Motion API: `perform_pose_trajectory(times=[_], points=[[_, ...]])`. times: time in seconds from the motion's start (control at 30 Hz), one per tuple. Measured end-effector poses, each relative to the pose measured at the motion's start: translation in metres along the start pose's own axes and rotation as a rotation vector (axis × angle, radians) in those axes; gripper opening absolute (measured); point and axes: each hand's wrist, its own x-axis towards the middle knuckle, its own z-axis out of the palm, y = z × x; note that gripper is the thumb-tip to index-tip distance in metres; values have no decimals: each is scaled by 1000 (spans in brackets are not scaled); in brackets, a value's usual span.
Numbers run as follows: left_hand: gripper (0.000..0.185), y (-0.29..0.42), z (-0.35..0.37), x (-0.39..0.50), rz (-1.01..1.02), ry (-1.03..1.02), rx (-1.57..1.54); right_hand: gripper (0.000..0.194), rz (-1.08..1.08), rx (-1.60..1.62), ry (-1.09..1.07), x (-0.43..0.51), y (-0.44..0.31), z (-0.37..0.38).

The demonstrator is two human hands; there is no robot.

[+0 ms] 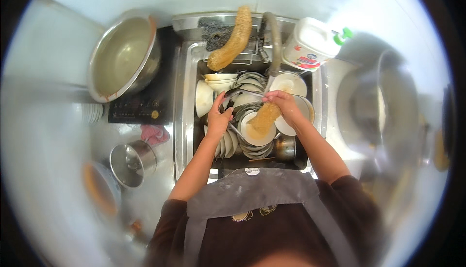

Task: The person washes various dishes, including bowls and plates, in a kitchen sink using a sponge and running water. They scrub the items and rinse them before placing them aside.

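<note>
Both of my hands are above a sink full of dishes. My left hand has thumb and fingers around the bowl end of a metal spoon. At the spoon's other end, under the tap, is my right hand. A tan loofah piece hangs from its fingers over a small white plate. Whether the right fingers also grip the spoon's handle is hard to tell. Stacked white bowls lie behind my left hand, and tilted plates lie below it. A steel pot sits at the sink's near right.
A curved tap arches over the sink. Behind it lie a long loofah and a dark scouring mesh. A pump jug stands right. Left are a large steel basin, a cooktop, a pink cloth and a steel pot.
</note>
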Motion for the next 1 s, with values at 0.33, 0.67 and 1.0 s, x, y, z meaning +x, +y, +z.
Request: perform_pose_trajectory(times=[0.33,0.67,1.0], points=[[16,23,80,39,540,-78,695,28,242,252,249,-72,4,-46],[16,17,96,27,333,-196,634,33,-624,-830,327,-57,-12,-5],[21,3,57,60,143,-48,427,29,-42,-402,-98,0,-6,-12]])
